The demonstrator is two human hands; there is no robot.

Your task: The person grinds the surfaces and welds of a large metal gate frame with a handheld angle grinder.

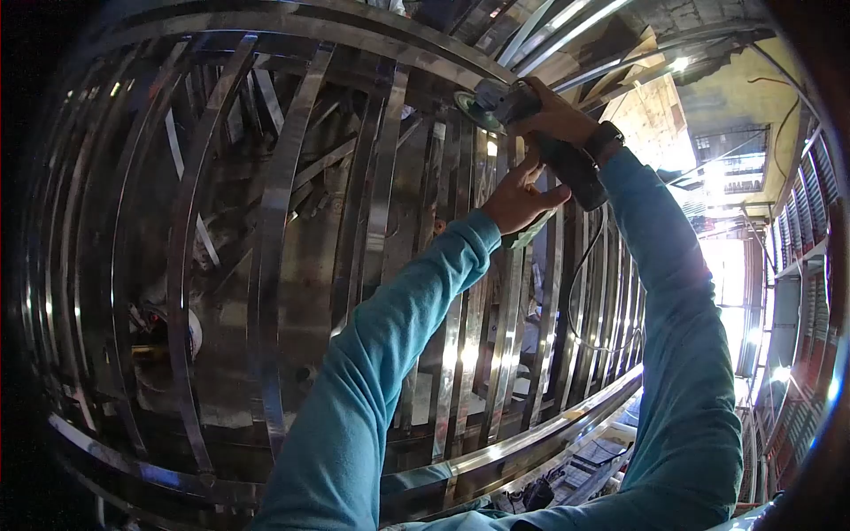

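Observation:
My right hand [558,117], with a dark watch on its wrist, is wrapped over the head end of an angle grinder [575,173]. The grinder's round disc [478,112] faces the upper rail of a shiny metal frame [394,133]. Below the tool, my left hand [521,202] reaches up to the dark body, thumb and forefinger curved against its side. The other left fingers are partly hidden. A greenish piece [529,232] shows just under the left palm. From the grinder's rear, a dark cord [580,265] hangs down in front of the bars.
Long upright metal bars [270,239] fill the left and middle, with loose metal strips behind them. A polished lower rail [531,440] crosses the bottom. Wooden sheets [651,119] lie at the upper right, beside a corrugated wall [806,212].

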